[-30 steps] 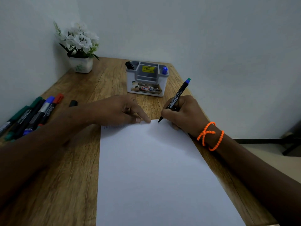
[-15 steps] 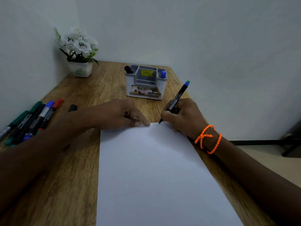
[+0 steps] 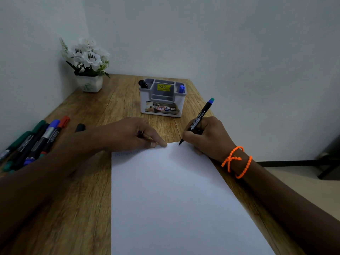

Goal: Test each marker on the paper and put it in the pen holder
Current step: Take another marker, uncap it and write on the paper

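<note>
My right hand [image 3: 207, 137] grips a black marker [image 3: 199, 119] with a green end, uncapped. Its tip touches the top edge of the white paper [image 3: 174, 199], where faint strokes show. My left hand [image 3: 128, 135] rests on the paper's top edge with the index finger pressing it down. The other fingers curl around a small dark piece that looks like the marker cap. The grey pen holder [image 3: 181, 105] stands behind the hands with a black marker [image 3: 143, 84] at its left and a blue marker [image 3: 181, 88] at its right.
Several markers [image 3: 42, 138] in green, black, blue and red lie in a row at the table's left edge, with a black one [image 3: 80, 127] beside them. A potted white flower [image 3: 89, 83] stands in the back left corner. The wooden table [image 3: 73, 218] ends close on the right.
The marker tip has shifted slightly along the paper's top edge. Both hands stay in nearly the same place.
</note>
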